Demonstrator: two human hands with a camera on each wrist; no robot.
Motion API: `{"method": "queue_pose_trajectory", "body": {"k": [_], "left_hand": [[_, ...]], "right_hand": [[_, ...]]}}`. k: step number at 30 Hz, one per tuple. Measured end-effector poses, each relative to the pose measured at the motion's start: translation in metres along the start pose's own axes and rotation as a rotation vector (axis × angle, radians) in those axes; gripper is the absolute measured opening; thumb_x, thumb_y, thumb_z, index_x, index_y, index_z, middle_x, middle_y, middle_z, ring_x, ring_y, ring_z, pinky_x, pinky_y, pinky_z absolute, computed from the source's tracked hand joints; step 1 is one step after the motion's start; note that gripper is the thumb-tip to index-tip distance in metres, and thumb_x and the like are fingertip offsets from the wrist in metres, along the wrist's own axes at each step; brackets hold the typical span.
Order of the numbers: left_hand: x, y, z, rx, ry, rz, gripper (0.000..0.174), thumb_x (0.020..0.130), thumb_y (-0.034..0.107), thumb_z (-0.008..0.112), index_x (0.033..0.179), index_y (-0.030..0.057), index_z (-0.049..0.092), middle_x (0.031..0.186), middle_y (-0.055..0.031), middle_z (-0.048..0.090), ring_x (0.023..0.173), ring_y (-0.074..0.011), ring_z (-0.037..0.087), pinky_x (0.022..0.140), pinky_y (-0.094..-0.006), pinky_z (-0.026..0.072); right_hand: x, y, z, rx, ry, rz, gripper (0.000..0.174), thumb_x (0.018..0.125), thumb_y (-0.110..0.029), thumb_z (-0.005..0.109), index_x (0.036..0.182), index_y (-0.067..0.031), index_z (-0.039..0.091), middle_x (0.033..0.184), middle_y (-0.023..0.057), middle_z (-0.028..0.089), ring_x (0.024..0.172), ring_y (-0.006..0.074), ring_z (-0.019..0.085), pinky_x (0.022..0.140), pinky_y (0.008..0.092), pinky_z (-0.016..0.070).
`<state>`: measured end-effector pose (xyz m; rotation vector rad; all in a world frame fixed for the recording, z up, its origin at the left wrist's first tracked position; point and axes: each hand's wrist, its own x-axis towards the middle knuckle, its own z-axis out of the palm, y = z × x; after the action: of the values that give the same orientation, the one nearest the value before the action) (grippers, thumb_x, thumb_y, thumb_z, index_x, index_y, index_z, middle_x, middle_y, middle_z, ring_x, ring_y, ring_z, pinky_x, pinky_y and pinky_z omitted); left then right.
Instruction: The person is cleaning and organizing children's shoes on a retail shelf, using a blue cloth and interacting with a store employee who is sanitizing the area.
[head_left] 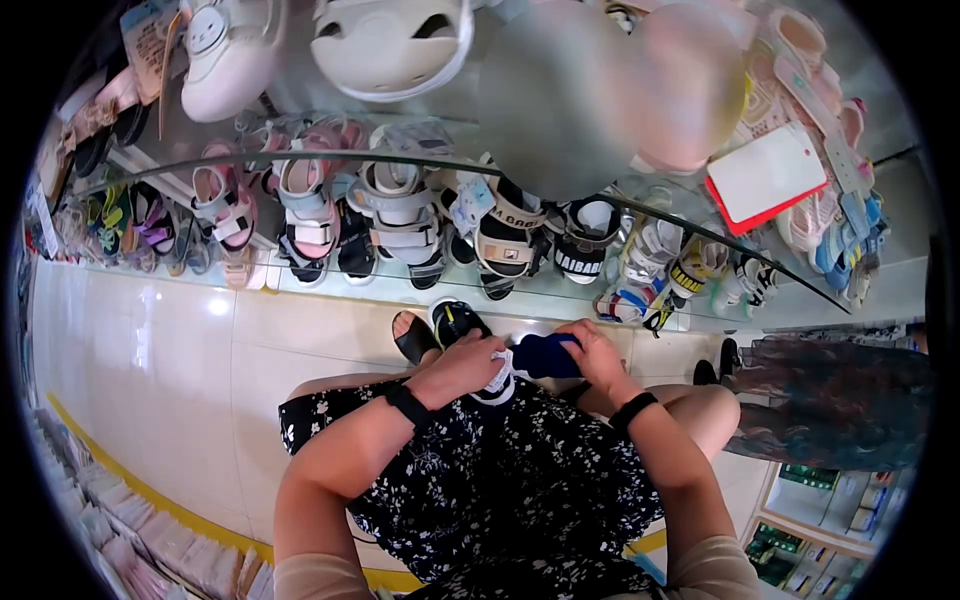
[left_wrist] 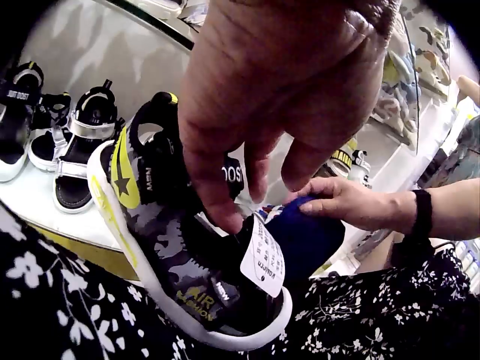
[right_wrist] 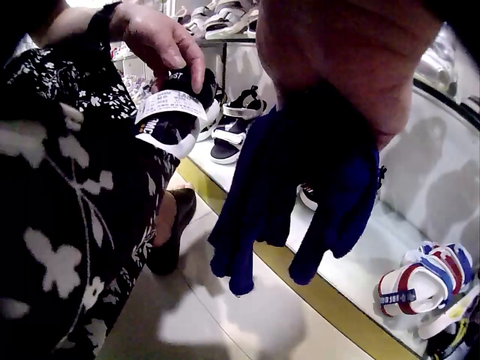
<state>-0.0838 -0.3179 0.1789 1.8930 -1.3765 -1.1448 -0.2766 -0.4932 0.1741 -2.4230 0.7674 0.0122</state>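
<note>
A child's sandal (left_wrist: 172, 255) in black and grey camouflage, with a yellow star patch and white sole, is held over the lap by my left hand (head_left: 466, 366). In the left wrist view its fingers reach into the sandal's opening, beside a white printed label (left_wrist: 263, 259). Just to the right, my right hand (head_left: 598, 356) grips a dark blue cloth (head_left: 545, 357). The cloth hangs down in folds in the right wrist view (right_wrist: 259, 187), and its near edge comes close to the sandal's heel.
Rows of children's sandals (head_left: 405, 235) line the low shelf ahead, under a glass shelf edge (head_left: 400, 157) carrying more shoes. A red-and-white tag (head_left: 768, 178) hangs at upper right. Another person's patterned skirt (head_left: 830, 400) is at the right. Packaged goods (head_left: 150, 520) stand at lower left.
</note>
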Motion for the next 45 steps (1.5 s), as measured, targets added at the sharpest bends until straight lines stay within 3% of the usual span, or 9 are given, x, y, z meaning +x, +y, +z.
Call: {"method": "queue_pose_trajectory", "body": {"k": [11,15,18,20,24,28,32,35,45], "left_hand": [[0.003,0.046,0.01,-0.039,-0.085,-0.065,0.083,0.074,0.033,0.065,0.14,0.0231,0.017,0.115,-0.0293,0.045,0.112,-0.0444,0.044,0.093,-0.0415,0.0387],[0.019,0.043,0.024,0.138,0.007,0.321,0.049,0.074,0.016,0.061,0.121,0.01,0.047,0.117,-0.0088,0.051,0.102,-0.0362,0.05,0.091,-0.0397,0.039],[0.024,0.058,0.026,-0.059,-0.024,-0.07,0.037,0.073,0.018,0.066,0.106,0.0043,0.057,0.108,-0.0177,0.056,0.104,-0.0299,0.052,0.089,-0.0352,0.0412],[0.029,0.049,0.037,-0.037,0.046,-0.053,0.032,0.075,0.015,0.067,0.103,0.0013,0.057,0.093,-0.0101,0.063,0.083,-0.02,0.06,0.078,-0.0292,0.0462],[0.045,0.021,0.06,-0.328,-0.124,-0.045,0.041,0.073,0.019,0.069,0.11,0.0054,0.056,0.098,-0.0164,0.06,0.094,-0.0281,0.057,0.084,-0.0348,0.0448],[0.061,0.003,0.084,-0.165,-0.179,-0.022,0.046,0.073,0.022,0.07,0.112,0.0051,0.054,0.105,-0.019,0.057,0.098,-0.0313,0.055,0.085,-0.0363,0.0445],[0.07,0.066,0.075,-0.172,-0.24,0.053,0.038,0.076,0.021,0.067,0.11,0.0078,0.056,0.101,-0.0124,0.061,0.097,-0.0335,0.051,0.093,-0.0365,0.0346],[0.083,0.067,0.088,-0.149,-0.228,0.078,0.042,0.075,0.022,0.068,0.112,0.0075,0.055,0.103,-0.0145,0.059,0.1,-0.0328,0.049,0.091,-0.037,0.0382],[0.103,0.077,0.108,-0.474,-0.291,-0.226,0.043,0.08,0.009,0.066,0.118,0.0015,0.048,0.106,-0.0044,0.059,0.094,-0.0105,0.053,0.084,-0.0259,0.0427]], "right_hand": [[-0.02,-0.075,-0.035,0.232,0.143,-0.289,0.033,0.074,-0.01,0.063,0.105,-0.0067,0.053,0.106,0.0108,0.055,0.099,0.031,0.052,0.086,0.0371,0.0418],[-0.032,-0.083,-0.048,0.217,0.056,-0.437,0.039,0.075,-0.012,0.062,0.112,-0.0089,0.049,0.114,0.0091,0.052,0.106,0.0319,0.048,0.089,0.0374,0.0395],[-0.039,-0.065,-0.053,0.323,0.109,-0.316,0.041,0.076,-0.014,0.063,0.114,-0.0094,0.048,0.119,0.0111,0.048,0.107,0.0335,0.046,0.091,0.0384,0.0384],[-0.051,-0.04,-0.058,0.302,0.093,-0.265,0.045,0.078,-0.016,0.064,0.119,-0.0099,0.045,0.123,0.0128,0.045,0.11,0.0328,0.046,0.092,0.0389,0.0381],[-0.072,0.025,-0.118,-0.094,-0.477,0.066,0.042,0.08,-0.023,0.057,0.12,-0.0126,0.049,0.109,0.0125,0.057,0.1,0.0321,0.054,0.084,0.0387,0.0437],[-0.074,0.219,-0.1,-0.507,-0.81,0.216,0.022,0.076,-0.018,0.054,0.088,-0.0061,0.068,0.093,0.0153,0.065,0.087,0.0309,0.062,0.072,0.0377,0.0485],[-0.079,0.268,-0.148,-0.712,-0.375,0.615,0.027,0.082,-0.015,0.044,0.092,-0.0045,0.066,0.094,0.0139,0.065,0.092,0.0288,0.062,0.077,0.0423,0.0481],[-0.071,0.305,-0.136,-0.551,-0.354,0.782,0.027,0.083,-0.015,0.043,0.094,-0.0059,0.066,0.098,0.0128,0.065,0.093,0.0282,0.062,0.078,0.0426,0.0478],[-0.011,0.373,-0.09,-0.144,0.258,0.764,0.036,0.082,-0.014,0.046,0.118,-0.0139,0.048,0.107,0.0142,0.055,0.093,0.0301,0.059,0.078,0.0392,0.0486]]}}
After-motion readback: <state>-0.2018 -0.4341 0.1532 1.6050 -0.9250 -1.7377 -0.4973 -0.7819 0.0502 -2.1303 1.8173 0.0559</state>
